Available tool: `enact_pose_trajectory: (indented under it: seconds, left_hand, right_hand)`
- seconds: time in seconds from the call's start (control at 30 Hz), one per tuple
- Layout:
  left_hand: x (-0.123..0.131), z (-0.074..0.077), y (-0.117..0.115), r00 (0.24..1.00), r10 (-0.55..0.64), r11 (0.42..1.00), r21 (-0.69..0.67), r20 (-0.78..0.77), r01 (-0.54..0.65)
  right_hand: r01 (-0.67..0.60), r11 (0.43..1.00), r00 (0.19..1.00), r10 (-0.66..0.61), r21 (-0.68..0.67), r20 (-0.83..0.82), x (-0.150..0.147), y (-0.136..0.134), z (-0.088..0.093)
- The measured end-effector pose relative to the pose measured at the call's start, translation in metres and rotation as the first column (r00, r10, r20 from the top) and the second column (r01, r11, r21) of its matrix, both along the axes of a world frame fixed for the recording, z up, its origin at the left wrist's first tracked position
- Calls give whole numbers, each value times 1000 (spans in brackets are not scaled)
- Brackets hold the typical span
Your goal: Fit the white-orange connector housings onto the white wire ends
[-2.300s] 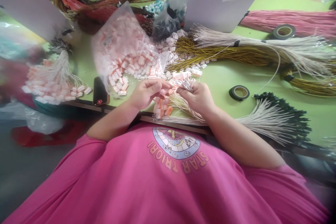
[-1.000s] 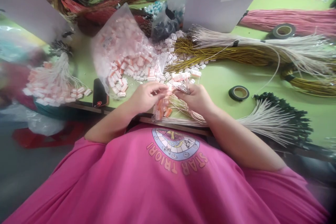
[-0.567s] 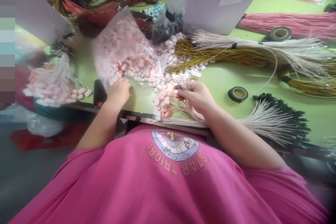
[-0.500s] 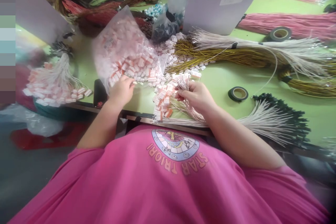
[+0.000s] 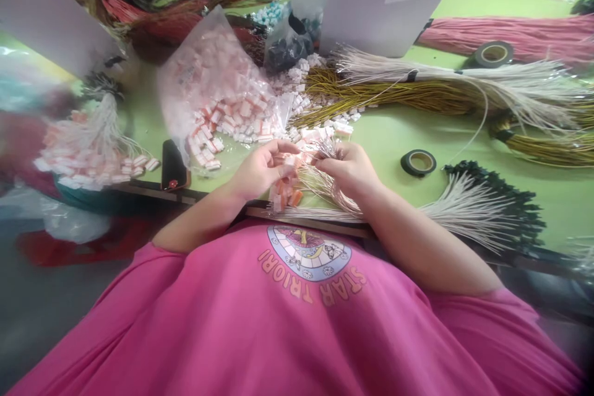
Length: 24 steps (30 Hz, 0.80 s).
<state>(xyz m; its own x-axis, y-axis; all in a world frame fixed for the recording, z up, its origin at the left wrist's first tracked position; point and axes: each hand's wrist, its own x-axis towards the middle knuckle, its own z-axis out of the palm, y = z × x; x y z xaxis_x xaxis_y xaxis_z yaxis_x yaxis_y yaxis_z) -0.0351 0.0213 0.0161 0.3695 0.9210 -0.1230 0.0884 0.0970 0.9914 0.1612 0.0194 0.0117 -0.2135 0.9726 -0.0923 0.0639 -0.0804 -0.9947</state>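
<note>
Pinching a connector (image 5: 291,161), the left hand (image 5: 260,170) sits just beside the right hand (image 5: 351,168) over the table (image 5: 385,136). The right hand's fingers clamp thin wires (image 5: 326,190)

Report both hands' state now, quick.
Left hand: closed, pinching a small pink connector.
Right hand: closed on the thin wire bundle.

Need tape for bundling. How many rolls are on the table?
2 tape rolls: one right of the right hand, one farther back beside the pink wires. Others may be hidden.
</note>
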Motion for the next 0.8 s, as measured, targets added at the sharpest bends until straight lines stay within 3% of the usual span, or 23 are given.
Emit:
enact_pose_trajectory:
  seconds: [0.27,0.43,0.6,0.8]
  left_hand:
    - [-32,1,1,967,253,961,107,29,-255]
    - [-28,-1,-3,978,191,981,-28,86,-190]
    - [-15,2,-10,988,140,987,-91,72,-133]
    - [-3,3,-13,997,82,994,-76,13,-81]
  right_hand:
    - [-14,996,993,4,88,118,0,-1,-3]
    - [9,987,980,-41,162,194,-4,-5,2]
    - [-63,980,970,15,190,242,-6,-8,1]
    - [-77,973,950,5,219,312,-4,-7,1]
